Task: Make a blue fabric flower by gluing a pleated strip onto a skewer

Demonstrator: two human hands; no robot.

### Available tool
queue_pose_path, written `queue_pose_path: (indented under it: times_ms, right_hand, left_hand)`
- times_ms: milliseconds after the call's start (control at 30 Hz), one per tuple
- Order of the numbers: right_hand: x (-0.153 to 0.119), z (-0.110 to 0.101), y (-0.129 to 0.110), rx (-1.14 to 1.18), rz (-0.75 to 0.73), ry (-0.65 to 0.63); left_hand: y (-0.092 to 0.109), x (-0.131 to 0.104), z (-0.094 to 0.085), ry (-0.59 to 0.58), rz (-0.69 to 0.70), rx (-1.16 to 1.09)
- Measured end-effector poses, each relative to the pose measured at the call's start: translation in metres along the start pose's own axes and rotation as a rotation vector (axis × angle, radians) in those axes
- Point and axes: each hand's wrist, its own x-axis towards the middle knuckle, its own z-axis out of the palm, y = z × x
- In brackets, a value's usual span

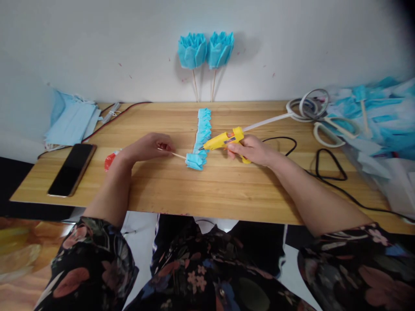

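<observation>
My left hand (157, 146) pinches a thin wooden stick (178, 155). Blue pleated material is wound around the stick's far end as a small roll (195, 161), lying at the near end of a pleated blue strip (204, 127) on the table. In my right hand (248, 149) is a yellow glue gun (223, 140), its nozzle pointing left at the strip just above the roll. Whether the nozzle touches the strip I cannot tell. A long clear glue stick (267, 122) juts from the gun's back.
Two blue flowers on sticks (192, 51) lean against the wall (129, 43). On the left are blue masks (71, 119), a phone (71, 169) and a red wrapper (110, 160). Tape rolls (314, 105), scissors (329, 134), a black cord (330, 178) and blue scraps (382, 112) occupy the right.
</observation>
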Motion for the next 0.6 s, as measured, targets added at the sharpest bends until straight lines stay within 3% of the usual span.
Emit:
queue_pose_path:
  times_ms: [600]
  right_hand:
    - [-0.0002,0.0031,-0.0047,0.031,0.004,0.001]
  left_hand:
    - [0.0018,0.0009,-0.0001,-0.011,0.027,-0.049]
